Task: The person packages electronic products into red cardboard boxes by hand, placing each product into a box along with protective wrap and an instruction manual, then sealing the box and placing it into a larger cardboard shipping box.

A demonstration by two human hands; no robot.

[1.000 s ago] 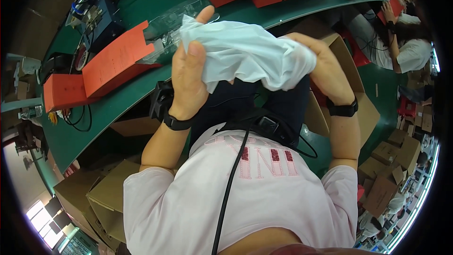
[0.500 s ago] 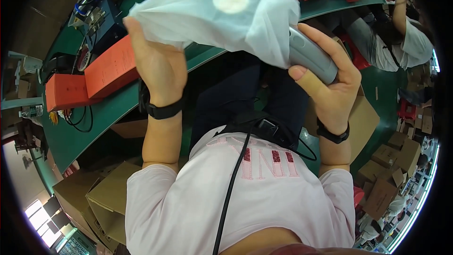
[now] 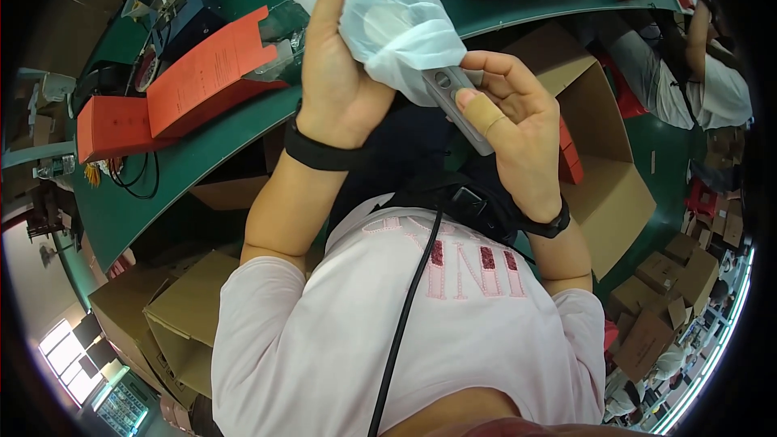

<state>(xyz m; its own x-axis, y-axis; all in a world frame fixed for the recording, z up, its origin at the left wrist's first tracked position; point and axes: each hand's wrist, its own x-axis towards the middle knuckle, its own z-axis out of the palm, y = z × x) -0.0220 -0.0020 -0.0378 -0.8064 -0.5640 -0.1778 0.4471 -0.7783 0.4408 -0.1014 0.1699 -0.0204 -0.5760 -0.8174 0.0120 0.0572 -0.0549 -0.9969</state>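
Observation:
A grey handheld fan [image 3: 463, 117] is partly inside a thin, translucent white bag [image 3: 425, 28]. Its handle, with a button on it, sticks out of the bag toward me, and a pale round disc shows through the film. My right hand [image 3: 522, 133] grips the handle, thumb beside the button and fingers curled round the far side. Against the bag's left side my left hand [image 3: 340, 85] holds the wrapped part, thumb upright in front and the other fingers mostly hidden. The bag's far end runs toward the top edge.
On the green table [image 3: 194, 174] lie a long orange-red box [image 3: 202, 73] with its end flap up, clear plastic [image 3: 283, 44], a smaller red box [image 3: 113, 128] and a blue machine [image 3: 186, 20]. An open cardboard box [image 3: 611, 202] stands at right; beyond it is another person [image 3: 720, 85].
The bagged fan has come closer and tilted, its handle now pointing more toward me. My left hand has moved right along the bag, and my right hand has shifted left.

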